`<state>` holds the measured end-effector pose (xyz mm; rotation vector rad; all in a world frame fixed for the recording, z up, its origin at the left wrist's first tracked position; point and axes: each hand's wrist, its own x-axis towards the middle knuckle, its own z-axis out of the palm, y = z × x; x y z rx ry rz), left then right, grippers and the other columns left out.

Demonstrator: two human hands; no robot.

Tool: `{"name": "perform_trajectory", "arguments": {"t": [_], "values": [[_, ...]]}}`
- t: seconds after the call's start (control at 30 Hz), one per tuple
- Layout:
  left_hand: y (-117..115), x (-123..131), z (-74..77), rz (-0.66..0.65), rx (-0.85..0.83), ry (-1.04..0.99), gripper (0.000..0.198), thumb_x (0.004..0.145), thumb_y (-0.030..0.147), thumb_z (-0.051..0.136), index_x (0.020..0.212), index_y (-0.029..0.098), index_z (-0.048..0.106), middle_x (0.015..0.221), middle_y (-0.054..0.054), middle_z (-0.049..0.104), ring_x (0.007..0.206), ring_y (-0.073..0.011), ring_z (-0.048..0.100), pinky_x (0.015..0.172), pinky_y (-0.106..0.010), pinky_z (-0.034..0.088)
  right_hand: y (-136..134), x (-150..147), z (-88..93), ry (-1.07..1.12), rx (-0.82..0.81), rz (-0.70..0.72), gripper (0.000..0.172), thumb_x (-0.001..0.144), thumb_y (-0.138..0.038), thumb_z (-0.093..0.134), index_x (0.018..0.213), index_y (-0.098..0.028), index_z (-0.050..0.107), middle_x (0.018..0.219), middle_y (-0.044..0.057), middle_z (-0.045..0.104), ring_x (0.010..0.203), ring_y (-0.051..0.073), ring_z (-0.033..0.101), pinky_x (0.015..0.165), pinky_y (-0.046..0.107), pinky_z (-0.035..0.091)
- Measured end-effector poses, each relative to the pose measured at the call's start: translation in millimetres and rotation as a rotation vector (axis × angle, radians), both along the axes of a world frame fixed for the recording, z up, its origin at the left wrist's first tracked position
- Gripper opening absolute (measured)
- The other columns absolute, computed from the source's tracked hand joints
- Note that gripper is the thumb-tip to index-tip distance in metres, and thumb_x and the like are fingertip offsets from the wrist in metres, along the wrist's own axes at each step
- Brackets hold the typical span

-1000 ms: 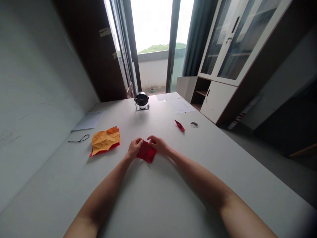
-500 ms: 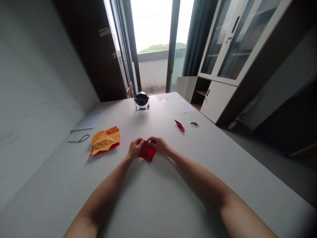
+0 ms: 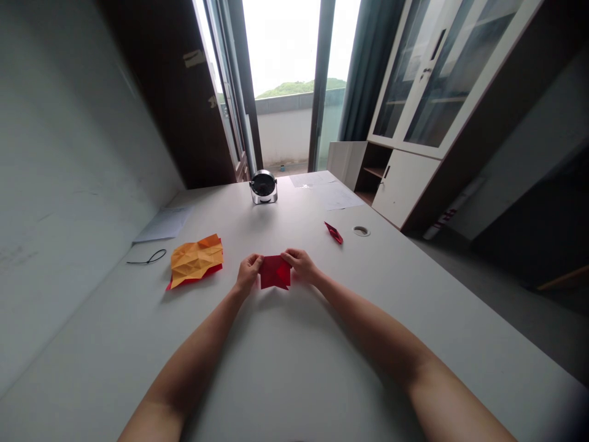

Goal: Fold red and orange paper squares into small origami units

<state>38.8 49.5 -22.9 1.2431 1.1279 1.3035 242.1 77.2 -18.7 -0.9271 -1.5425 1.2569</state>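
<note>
Between my hands is a folded red paper point(image 3: 275, 272), its lower edge notched and lifted a little off the table. My left hand point(image 3: 250, 270) pinches its upper left corner. At the upper right corner, my right hand point(image 3: 299, 264) grips it with thumb and fingers. The paper is spread flat between them. To the left lies a creased sheet of orange paper point(image 3: 196, 259) with red showing beneath its edges. Beyond my right hand rests a small folded red paper piece point(image 3: 334, 232), pointed at its ends.
The white table point(image 3: 294, 374) has a round cable hole point(image 3: 361, 231) at the right. A round black-and-silver device point(image 3: 264, 186) stands at the far end. White sheets point(image 3: 340, 196) lie at the back right, another sheet point(image 3: 163, 223) and a black cable tie point(image 3: 150, 258) at the left.
My hands have moved apart, from near the paper's top middle to its two upper corners. The red paper has turned from tilted to level and is stretched wider.
</note>
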Motion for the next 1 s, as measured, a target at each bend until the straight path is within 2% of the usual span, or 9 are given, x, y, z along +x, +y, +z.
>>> {"name": "perform_trajectory", "arguments": {"t": [0.2, 0.33, 0.43, 0.53, 0.63, 0.7, 0.83, 1.0], "values": [[4.2, -6.2, 0.4, 0.021, 0.027, 0.081, 0.036, 0.080, 0.052, 0.067, 0.081, 0.017, 0.067, 0.063, 0.002, 0.056, 0.056, -0.0102, 0.045, 0.054, -0.023, 0.034, 1.7, 3.5, 1.4, 0.103, -0.037, -0.016, 0.047, 0.075, -0.063, 0.068, 0.070, -0.018, 0.057, 0.060, -0.003, 0.053, 0.057, 0.012, 0.047, 0.054, 0.024, 0.037], [4.1, -6.3, 0.1, 0.004, 0.008, 0.027, 0.037, 0.082, 0.054, 0.066, 0.080, 0.017, 0.064, 0.060, 0.004, 0.051, 0.051, -0.0086, 0.040, 0.050, -0.023, 0.030, 3.7, 6.0, 1.3, 0.162, -0.049, -0.066, 0.046, 0.076, -0.062, 0.068, 0.070, -0.018, 0.059, 0.059, -0.002, 0.051, 0.057, 0.012, 0.046, 0.056, 0.026, 0.039], [5.1, -6.1, -0.4, 0.017, 0.010, -0.043, 0.037, 0.082, 0.054, 0.065, 0.078, 0.018, 0.059, 0.058, 0.005, 0.048, 0.049, -0.0085, 0.040, 0.049, -0.023, 0.030, 5.6, 8.8, 1.5, 0.241, -0.065, -0.097, 0.045, 0.080, -0.062, 0.064, 0.072, -0.018, 0.059, 0.064, 0.000, 0.056, 0.060, 0.013, 0.050, 0.060, 0.027, 0.043], [7.1, -7.8, 0.0, 0.052, 0.017, -0.150, 0.035, 0.082, 0.052, 0.065, 0.079, 0.019, 0.055, 0.057, 0.006, 0.045, 0.050, -0.0086, 0.042, 0.051, -0.023, 0.035, 5.0, 10.9, 4.8, 0.343, -0.126, -0.071, 0.045, 0.084, -0.062, 0.058, 0.090, -0.018, 0.062, 0.079, 0.005, 0.065, 0.072, 0.017, 0.060, 0.065, 0.028, 0.048], [8.0, -9.8, 1.1, 0.063, -0.002, -0.197, 0.034, 0.082, 0.052, 0.064, 0.081, 0.020, 0.052, 0.062, 0.005, 0.048, 0.054, -0.0090, 0.047, 0.055, -0.023, 0.040, 0.1, 10.3, 11.1, 0.362, -0.177, 0.041, 0.050, 0.084, -0.061, 0.058, 0.115, -0.022, 0.060, 0.099, 0.008, 0.069, 0.091, 0.021, 0.065, 0.071, 0.029, 0.051], [7.7, -10.3, 1.7, 0.068, -0.005, -0.196, 0.035, 0.083, 0.053, 0.063, 0.083, 0.021, 0.052, 0.065, 0.004, 0.050, 0.057, -0.0093, 0.049, 0.059, -0.023, 0.042, -4.5, 8.5, 14.4, 0.340, -0.190, 0.122, 0.052, 0.083, -0.057, 0.063, 0.123, -0.023, 0.058, 0.108, 0.009, 0.069, 0.098, 0.022, 0.065, 0.074, 0.029, 0.052], [7.1, -8.9, 1.5, 0.057, -0.013, -0.224, 0.036, 0.082, 0.053, 0.065, 0.088, 0.020, 0.053, 0.069, 0.004, 0.052, 0.059, -0.0090, 0.052, 0.061, -0.023, 0.045, -9.3, 4.6, 12.8, 0.224, -0.174, 0.207, 0.046, 0.078, -0.047, 0.072, 0.115, -0.020, 0.064, 0.106, 0.010, 0.070, 0.094, 0.021, 0.065, 0.074, 0.028, 0.051], [7.8, -6.8, 0.4, 0.047, -0.024, -0.210, 0.038, 0.080, 0.052, 0.067, 0.091, 0.018, 0.056, 0.070, 0.002, 0.056, 0.061, -0.0096, 0.054, 0.061, -0.023, 0.047, -4.4, 1.9, 1.6, 0.219, -0.126, 0.221, 0.043, 0.079, -0.050, 0.072, 0.105, -0.016, 0.071, 0.094, 0.008, 0.071, 0.084, 0.019, 0.064, 0.073, 0.029, 0.050]]}}
